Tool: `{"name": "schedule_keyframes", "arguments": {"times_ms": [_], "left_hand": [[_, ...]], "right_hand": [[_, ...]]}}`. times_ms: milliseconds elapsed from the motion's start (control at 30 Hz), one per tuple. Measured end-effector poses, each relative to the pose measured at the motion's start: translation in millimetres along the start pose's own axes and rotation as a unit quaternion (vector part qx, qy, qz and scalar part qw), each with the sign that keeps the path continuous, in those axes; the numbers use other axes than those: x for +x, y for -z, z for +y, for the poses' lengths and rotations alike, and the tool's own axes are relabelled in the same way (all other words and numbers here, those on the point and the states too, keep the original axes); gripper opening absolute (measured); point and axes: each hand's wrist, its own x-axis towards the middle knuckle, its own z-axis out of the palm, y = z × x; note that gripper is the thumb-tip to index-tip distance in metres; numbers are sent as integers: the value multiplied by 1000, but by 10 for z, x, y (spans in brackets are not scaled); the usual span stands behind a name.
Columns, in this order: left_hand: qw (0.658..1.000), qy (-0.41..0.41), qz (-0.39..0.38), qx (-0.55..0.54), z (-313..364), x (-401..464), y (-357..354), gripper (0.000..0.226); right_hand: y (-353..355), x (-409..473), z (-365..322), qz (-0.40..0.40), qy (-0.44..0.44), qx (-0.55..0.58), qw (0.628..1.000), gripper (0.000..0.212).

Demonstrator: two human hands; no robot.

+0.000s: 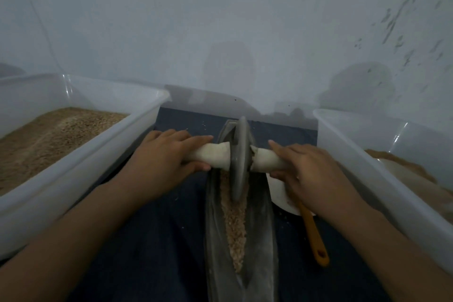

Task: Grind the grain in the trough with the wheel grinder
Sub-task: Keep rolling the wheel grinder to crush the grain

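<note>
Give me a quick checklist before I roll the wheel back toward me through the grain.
1. Left hand grips its handle: ok.
2. Right hand grips its handle: ok.
3. Wheel grinder sits in the trough groove: ok.
4. Grain lies in the path toward you: ok.
5. Orange-handled tool lies outside the trough, right of it: ok.
6. Trough steady on the blue cloth: cannot tell.
</note>
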Motion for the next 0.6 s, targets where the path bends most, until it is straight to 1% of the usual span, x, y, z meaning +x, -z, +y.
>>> {"name": "schedule_keyframes", "arguments": {"times_ms": [33,100,133,200,267,300,367,433,467,533,567,600], "left_hand": [[999,-4,-24,-34,-25,5,48,62],[988,-3,-97,-119,-53,-6,175,67],[978,-2,-134,-159,-57,-20,243,63],[954,-15,-201,-220,-71,-45,347,49],[930,-41,-256,-261,-90,-64,432,51],[922,-48,-274,-268,-91,-70,463,53],[917,-44,-289,-270,-76,-75,480,52],[930,-15,-268,-250,-62,-59,414,52],[944,5,-240,-228,-47,-45,357,54],[982,24,-140,-123,-13,-15,198,54],[995,21,-75,-58,10,-13,112,53],[1000,18,-18,-11,25,-19,24,54]], "right_hand": [[37,-14,15,-20,6,9,1000,58],[166,-68,55,-66,17,45,997,58],[244,-105,75,-90,21,73,993,57],[398,-173,93,-153,42,133,978,47],[525,-211,94,-215,55,189,957,35],[560,-223,98,-232,59,210,948,33],[563,-230,90,-234,54,224,945,32],[468,-200,61,-184,28,202,962,35],[382,-171,40,-144,9,167,975,43],[193,-98,-1,-56,-19,67,996,55],[104,-58,-13,-20,-19,27,999,56],[33,-25,-18,5,-18,2,1000,57]]}}
